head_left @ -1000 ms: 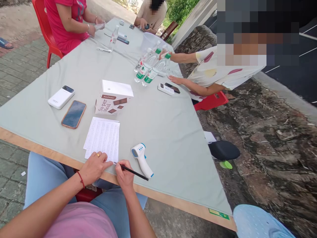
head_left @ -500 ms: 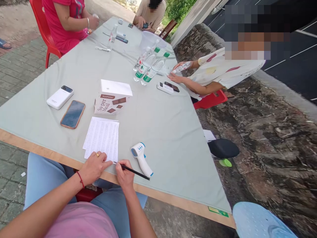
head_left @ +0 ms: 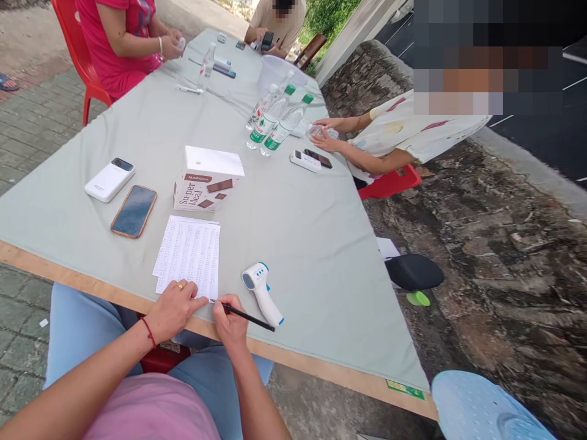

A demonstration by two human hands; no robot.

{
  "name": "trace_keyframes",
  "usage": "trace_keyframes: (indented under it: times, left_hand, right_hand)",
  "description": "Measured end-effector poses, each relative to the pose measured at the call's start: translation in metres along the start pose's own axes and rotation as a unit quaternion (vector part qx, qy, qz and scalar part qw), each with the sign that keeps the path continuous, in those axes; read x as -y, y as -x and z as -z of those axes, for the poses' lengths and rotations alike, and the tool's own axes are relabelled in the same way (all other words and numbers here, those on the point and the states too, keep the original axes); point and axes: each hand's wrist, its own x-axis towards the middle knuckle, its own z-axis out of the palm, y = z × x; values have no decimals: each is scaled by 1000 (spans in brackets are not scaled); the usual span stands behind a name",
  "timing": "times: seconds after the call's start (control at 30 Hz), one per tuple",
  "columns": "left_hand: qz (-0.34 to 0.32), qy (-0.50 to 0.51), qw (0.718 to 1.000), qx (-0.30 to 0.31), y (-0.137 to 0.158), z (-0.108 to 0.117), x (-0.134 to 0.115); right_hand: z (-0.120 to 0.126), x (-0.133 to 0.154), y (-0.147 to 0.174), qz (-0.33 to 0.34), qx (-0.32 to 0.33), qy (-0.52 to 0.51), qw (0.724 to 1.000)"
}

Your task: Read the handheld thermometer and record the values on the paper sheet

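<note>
My left hand (head_left: 175,308) lies palm down on the lower edge of the printed sheets (head_left: 189,253), its fingers stretched out. In my right hand (head_left: 232,321) is a slim black pen (head_left: 251,317), its tip at the bottom right corner of the top sheet. Rows of small characters cover the paper; single marks are too small to read. A white and blue infrared thermometer (head_left: 263,293) rests just right of my right hand. Behind the sheets stands a white and brown snack box (head_left: 210,180). A phone (head_left: 134,211) in an orange-brown case lies left of them.
A white power bank (head_left: 110,179) lies beyond the phone. Several water bottles (head_left: 275,122) stand mid-table, before a clear plastic basin (head_left: 287,70). On the right a person handles a crumpled plastic bottle (head_left: 323,132). Two other people sit at the far end of the cloth-covered table (head_left: 321,256).
My hands stay almost in place, the pen's rear end shifting slightly left. The person on the right has drawn both hands together around the bottle. At the far end a person has raised a dark device.
</note>
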Motion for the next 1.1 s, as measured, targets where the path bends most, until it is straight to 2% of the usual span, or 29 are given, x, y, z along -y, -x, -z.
trace_keyframes:
  times: [0.53, 0.73, 1.1]
  left_hand:
    - [1, -6, 1000, 9, 0, 2, 0]
    - [1, -3, 1000, 17, -1, 3, 0]
    - [2, 3, 1000, 18, -2, 4, 0]
  right_hand:
    - [-1, -3, 1, -7, -9, -14, 1000]
    - [0, -4, 3, -27, -30, -29, 999]
    - [-2, -5, 2, -29, -20, -9, 999]
